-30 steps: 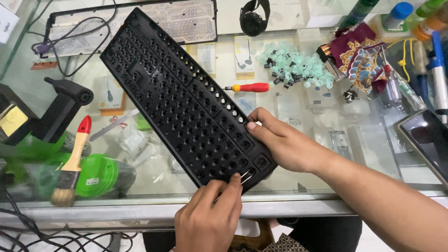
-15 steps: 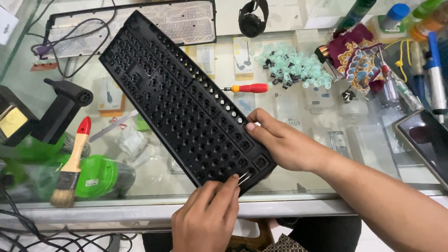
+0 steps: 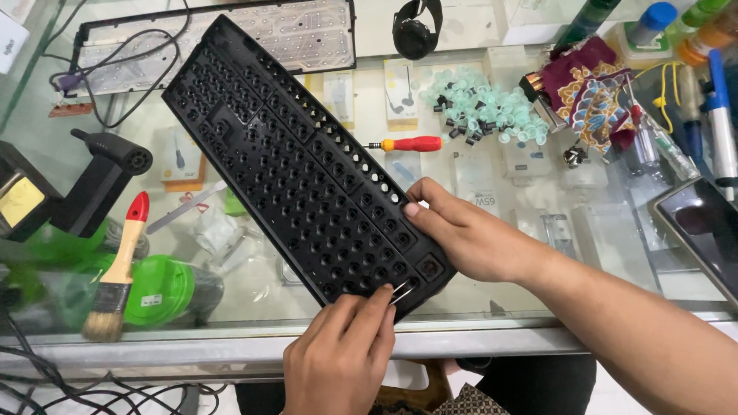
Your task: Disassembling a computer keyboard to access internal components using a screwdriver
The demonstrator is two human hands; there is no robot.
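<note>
A black keyboard frame [image 3: 292, 161] with its keycaps off lies diagonally on a glass counter [image 3: 492, 323], near end towards me. My left hand [image 3: 346, 357] pinches a small silver metal clip [image 3: 400, 293] against the frame's near corner. My right hand [image 3: 469, 238] rests on the frame's right edge and holds it down, fingers curled over the rim.
A red-handled screwdriver [image 3: 407, 144] lies just beyond the frame. Several pale green rubber domes [image 3: 484, 107] are heaped at the back. A red-handled paintbrush [image 3: 115, 277], a green lid [image 3: 165, 288] and a black blower [image 3: 100, 184] sit at left. A dark phone [image 3: 703, 230] lies at right.
Both hands stay on the frame's near corner. My left hand's fingers have shifted slightly around the metal clip. The frame has not moved noticeably.
</note>
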